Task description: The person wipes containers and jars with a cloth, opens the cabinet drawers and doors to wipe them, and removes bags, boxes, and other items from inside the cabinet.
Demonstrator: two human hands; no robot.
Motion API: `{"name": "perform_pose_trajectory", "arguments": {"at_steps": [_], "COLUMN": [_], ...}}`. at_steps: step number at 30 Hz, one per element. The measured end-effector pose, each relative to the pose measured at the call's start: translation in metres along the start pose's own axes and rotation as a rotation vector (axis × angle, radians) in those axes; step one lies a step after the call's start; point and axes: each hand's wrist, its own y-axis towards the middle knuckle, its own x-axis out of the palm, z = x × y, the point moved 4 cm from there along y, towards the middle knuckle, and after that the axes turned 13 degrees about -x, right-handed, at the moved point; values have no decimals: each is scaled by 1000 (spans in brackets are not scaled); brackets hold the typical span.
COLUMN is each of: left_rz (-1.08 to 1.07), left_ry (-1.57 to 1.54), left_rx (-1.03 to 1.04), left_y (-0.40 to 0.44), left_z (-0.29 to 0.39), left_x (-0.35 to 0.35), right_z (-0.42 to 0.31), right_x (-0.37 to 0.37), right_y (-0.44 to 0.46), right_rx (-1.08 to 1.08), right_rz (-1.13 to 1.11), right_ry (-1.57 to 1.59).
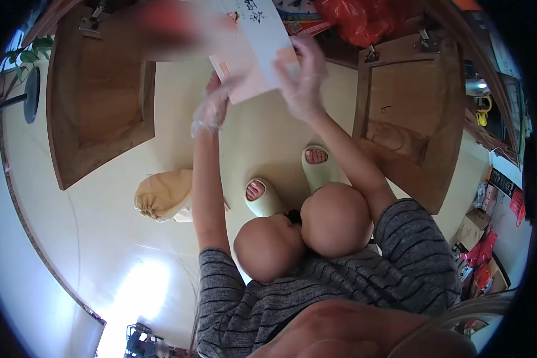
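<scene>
A white-and-pink box (pixel 253 62) with black printed characters is held up between my hands at the front of an open cabinet. My left hand (pixel 212 110), in a clear plastic glove, grips the lower left edge of the box, its fingers partly hidden behind it. Also gloved, my right hand (pixel 304 80) holds the box's right side, with fingers over the front and around the edge. The upper end of the box runs out of view, and a blurred patch covers the area to its left.
Wooden cabinet doors stand open at left (pixel 101 89) and right (pixel 409 113). A red plastic bag (pixel 364 21) lies inside the cabinet. On the floor to the left sits a tan drawstring bag (pixel 164 194). A cardboard box (pixel 472 228) and other items line the right wall.
</scene>
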Motion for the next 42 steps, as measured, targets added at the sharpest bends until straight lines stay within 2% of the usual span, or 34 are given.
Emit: {"name": "perform_pose_trajectory", "arguments": {"at_steps": [3,4,7,8,10,12,13,15,17,19,20,23,25,27,28,29,31,32,34,35,37,40,41,42], "left_rz": [30,38,-9,-37,-21,-8,2,72,335,329,448,492,559,578,557,527,532,535,595,621,672,802,858,784], "left_ry": [-59,-69,-9,23,322,126,-216,-521,-336,-478,-501,-164,295,195,-132,-457,-494,-514,-447,-411,-250,-90,-50,-9], "left_rx": [-77,-128,-286,-339,-297,-242,-206,-34,136,44,27,-41,-3,-44,-101,-163,-214,-237,-200,-185,-328,-493,-544,-311], "left_y": [-29,-34,-68,-77,-75,-70,-68,-63,-63,-57,-56,-66,-97,-109,-111,-114,-128,-133,-136,-137,-137,-128,-124,-110], "left_z": [-33,-50,-72,-76,-85,-80,-60,-33,7,0,-13,-55,-76,-104,-121,-138,-154,-160,-177,-183,-173,-170,-171,-185], "left_x": [2,-2,-6,-6,-22,-33,-28,-51,-57,-98,-130,-172,-174,-184,-190,-195,-191,-191,-201,-206,-188,-182,-184,-202], "right_z": [9,-11,-14,-20,-41,-45,-43,-43,-39,-36,-36,-4,2,19,19,21,40,49,52,51,45,61,79,106], "right_x": [-15,-21,-31,-35,-53,-65,-73,-84,-89,-88,-87,-76,-74,-59,-49,-40,-17,-3,23,30,35,34,37,40], "right_y": [-39,-27,-68,-81,-83,-92,-103,-126,-144,-157,-164,-178,-174,-188,-194,-194,-190,-187,-176,-171,-143,-169,-192,-224], "right_rx": [734,967,1037,1125,1167,1164,1142,1063,949,1110,1192,1233,1243,1285,1346,1322,1270,1232,1157,1208,1301,1417,1300,1186], "right_rz": [96,-179,-503,-530,-611,-661,-667,-750,-905,-883,-862,-806,-681,-526,-343,-423,-583,-567,-529,-638,-854,-481,-488,-497], "right_ry": [404,807,1003,987,1014,1051,1074,1077,1029,1048,1057,936,812,796,742,713,658,653,642,580,440,443,427,411]}}
